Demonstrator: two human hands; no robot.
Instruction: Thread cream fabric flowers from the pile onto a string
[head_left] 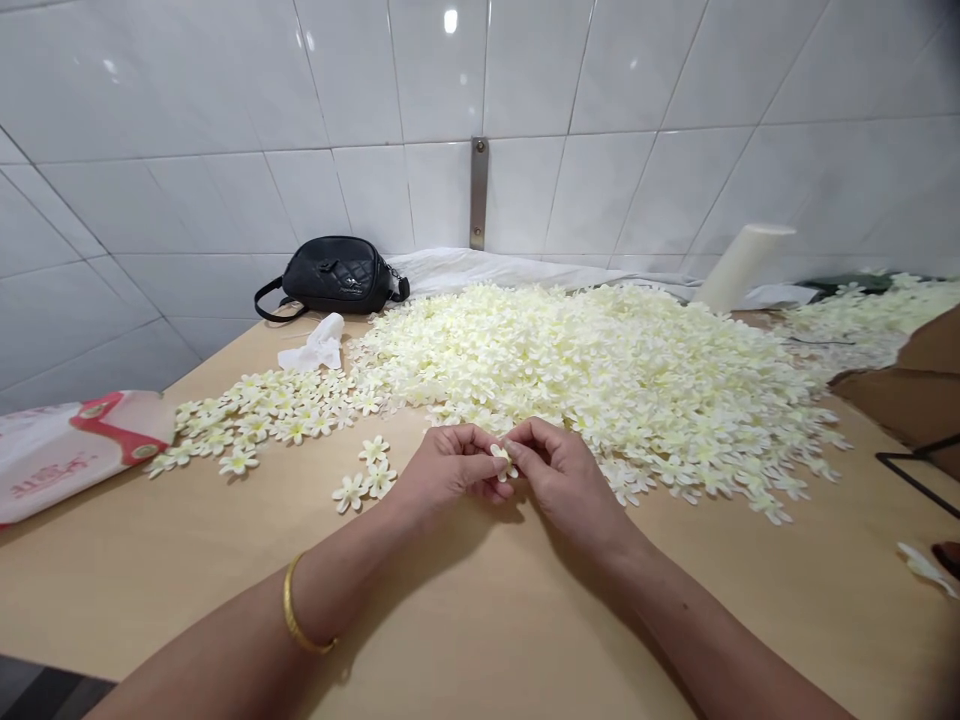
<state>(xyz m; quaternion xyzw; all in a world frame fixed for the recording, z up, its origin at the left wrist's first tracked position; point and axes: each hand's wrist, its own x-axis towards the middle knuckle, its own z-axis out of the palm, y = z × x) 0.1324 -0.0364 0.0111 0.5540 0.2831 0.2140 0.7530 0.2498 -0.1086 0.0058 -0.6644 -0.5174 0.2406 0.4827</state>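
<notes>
Between my two hands is one small pale yellow-white artificial flower [503,459], pinched by the fingertips of both. My left hand [455,462], with a gold bangle on its wrist, is closed on the flower's left side. From the right, the thumb and forefinger of my right hand [564,472] close on the same flower. Both hands are just above the table, in front of a large heap of the same flowers [585,360]. Three loose flowers [367,478] lie left of my left hand. What the curled lower fingers contain is hidden.
A spread of flowers [277,405] lies at the left beside a red and white bag [82,450]. Behind are crumpled tissue [315,345], a black handbag [334,275] and a white cone-shaped roll [739,268]. Brown material [907,380] is at the right edge. A tiled wall [450,90] bounds the table.
</notes>
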